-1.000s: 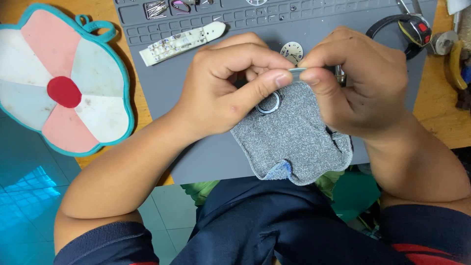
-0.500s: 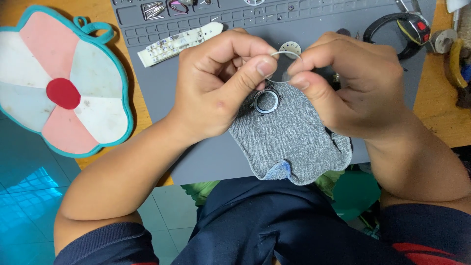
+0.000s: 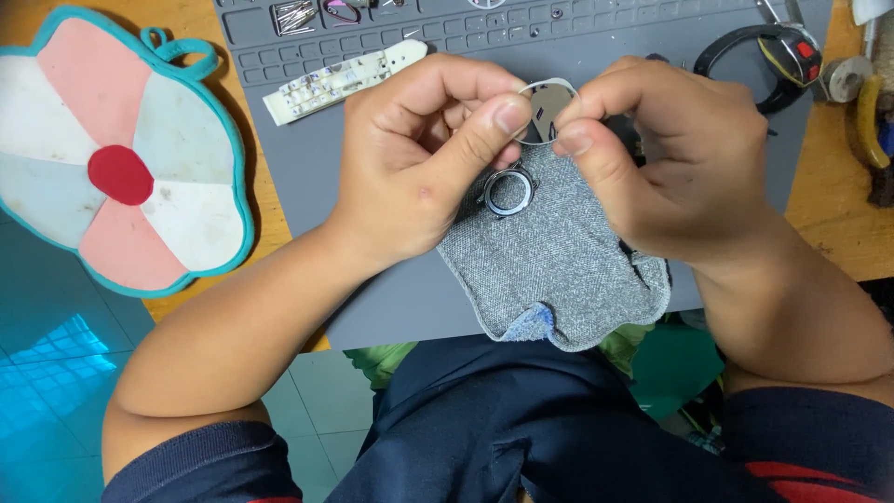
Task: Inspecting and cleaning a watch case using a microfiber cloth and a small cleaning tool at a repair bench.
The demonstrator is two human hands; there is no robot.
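Together, the left hand (image 3: 419,168) and right hand (image 3: 670,158) pinch a thin round metal disc (image 3: 549,104) between thumbs and fingertips, just above a watch case ring (image 3: 508,192) lying on grey cloth (image 3: 559,270).

- Our left hand (image 3: 419,158) curls inward, thumb and forefinger pinched together at the tips.
- Our right hand (image 3: 670,158) mirrors it, its fingers (image 3: 582,140) pressed close against the left's.
- Both bare forearms angle in from below.
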